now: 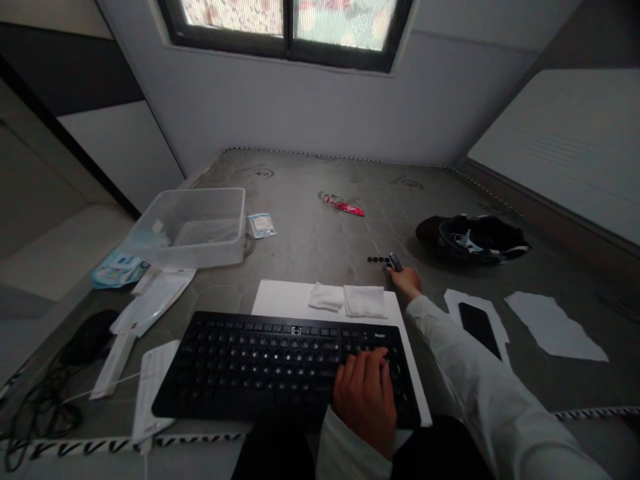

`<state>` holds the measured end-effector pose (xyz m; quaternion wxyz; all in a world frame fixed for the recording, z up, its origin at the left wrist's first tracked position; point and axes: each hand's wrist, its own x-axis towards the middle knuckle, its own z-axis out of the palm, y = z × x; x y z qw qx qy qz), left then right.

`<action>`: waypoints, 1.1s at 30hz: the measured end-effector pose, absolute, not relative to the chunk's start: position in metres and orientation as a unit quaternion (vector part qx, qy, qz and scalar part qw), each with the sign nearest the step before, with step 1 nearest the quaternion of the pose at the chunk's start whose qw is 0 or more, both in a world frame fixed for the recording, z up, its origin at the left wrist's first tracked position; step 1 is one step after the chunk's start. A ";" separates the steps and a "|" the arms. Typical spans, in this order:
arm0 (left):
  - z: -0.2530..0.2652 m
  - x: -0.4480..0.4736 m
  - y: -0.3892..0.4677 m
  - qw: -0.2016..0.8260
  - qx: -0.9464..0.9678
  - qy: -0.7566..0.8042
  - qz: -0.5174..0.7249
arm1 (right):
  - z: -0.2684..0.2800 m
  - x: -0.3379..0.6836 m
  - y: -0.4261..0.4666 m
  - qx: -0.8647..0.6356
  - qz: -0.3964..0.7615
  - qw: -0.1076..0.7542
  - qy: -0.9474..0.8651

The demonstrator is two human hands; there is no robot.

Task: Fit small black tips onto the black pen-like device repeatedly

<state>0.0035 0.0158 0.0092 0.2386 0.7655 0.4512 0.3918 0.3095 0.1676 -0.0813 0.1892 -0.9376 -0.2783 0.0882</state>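
A black keyboard [250, 363] lies in front of me on a white board [280, 297]. My left hand [367, 393] rests on its number pad, fingers lying over the keys and grasping nothing visible. Beyond the board's right corner, my right hand [407, 280] is closed around a short dark tool [395, 261] with a shiny end; its exact kind is unclear. Right beside those fingers is a short row of small black keycaps [377, 259]. Two folded white cloths [367, 301] sit along the board's far edge.
At the left are a clear plastic bin [215, 257], a small packet [262, 225], a white power strip [154, 380] and tangled black cables [45, 407]. A red-and-white strip [345, 206] lies farther back. Rightward are a black cap [480, 240], a phone [477, 327] and white paper [557, 327].
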 end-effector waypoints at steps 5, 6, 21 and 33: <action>0.009 0.005 0.017 0.219 0.769 0.452 0.395 | -0.084 0.314 0.186 -0.950 0.085 0.167 -0.248; 0.009 0.005 0.017 0.218 0.770 0.451 0.396 | -0.084 0.313 0.188 -0.953 0.083 0.163 -0.243; 0.008 0.005 0.016 0.241 0.765 0.446 0.398 | -0.079 0.307 0.195 -0.960 0.051 0.134 -0.241; 0.008 0.006 0.016 0.240 0.757 0.452 0.407 | -0.082 0.308 0.192 -0.960 0.050 0.141 -0.238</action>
